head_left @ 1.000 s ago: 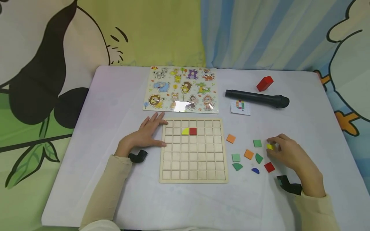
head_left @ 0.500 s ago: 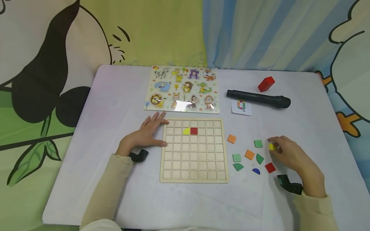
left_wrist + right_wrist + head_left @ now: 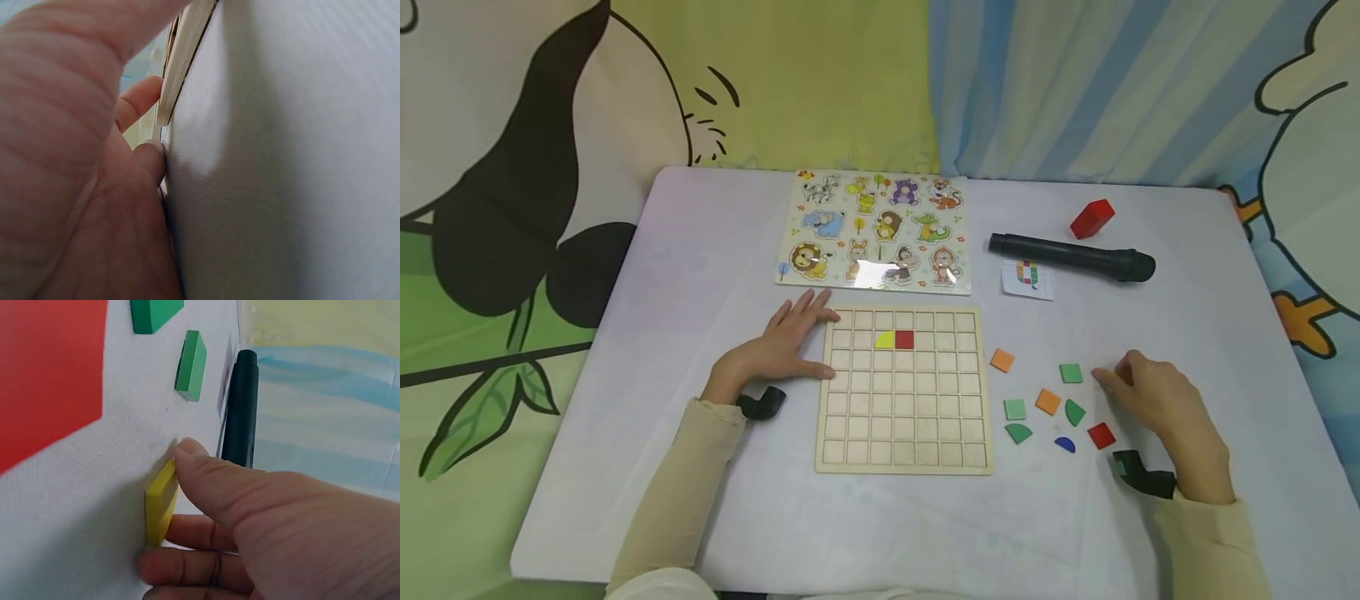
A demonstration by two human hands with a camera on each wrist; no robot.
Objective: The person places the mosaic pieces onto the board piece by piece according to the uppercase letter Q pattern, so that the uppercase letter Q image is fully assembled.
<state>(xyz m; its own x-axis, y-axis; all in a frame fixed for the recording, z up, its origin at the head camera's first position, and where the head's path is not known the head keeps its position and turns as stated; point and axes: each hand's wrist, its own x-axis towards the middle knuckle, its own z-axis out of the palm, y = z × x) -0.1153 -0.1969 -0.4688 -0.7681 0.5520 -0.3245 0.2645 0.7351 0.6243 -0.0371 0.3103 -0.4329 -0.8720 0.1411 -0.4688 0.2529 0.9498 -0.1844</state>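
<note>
My left hand (image 3: 782,342) rests at the left side of a wooden grid board (image 3: 985,450), fingers extended, with a fingertip and the thumb at its rim. A yellow piece (image 3: 884,340) with a rounded corner and a red square (image 3: 904,340) sit side by side in the board's second row. Right of the board, my right hand (image 3: 1157,396) pinches a yellow piece (image 3: 161,503) between thumb and fingers, close over the table; in the head view the hand hides this piece. Near it lie a green square (image 3: 1071,373), a green rounded piece (image 3: 1074,412) and a red square (image 3: 1101,435).
Orange squares (image 3: 1002,360), another green square (image 3: 1014,409) and a blue half-round piece (image 3: 1064,445) lie right of the board. Behind are an animal puzzle (image 3: 872,229), a black microphone (image 3: 1071,257) over a pattern card (image 3: 1027,283), and a red block (image 3: 1092,218).
My right hand has turned and shifted slightly, so the yellow piece it pinches no longer shows in the head view. My left hand stays on the board's edge.
</note>
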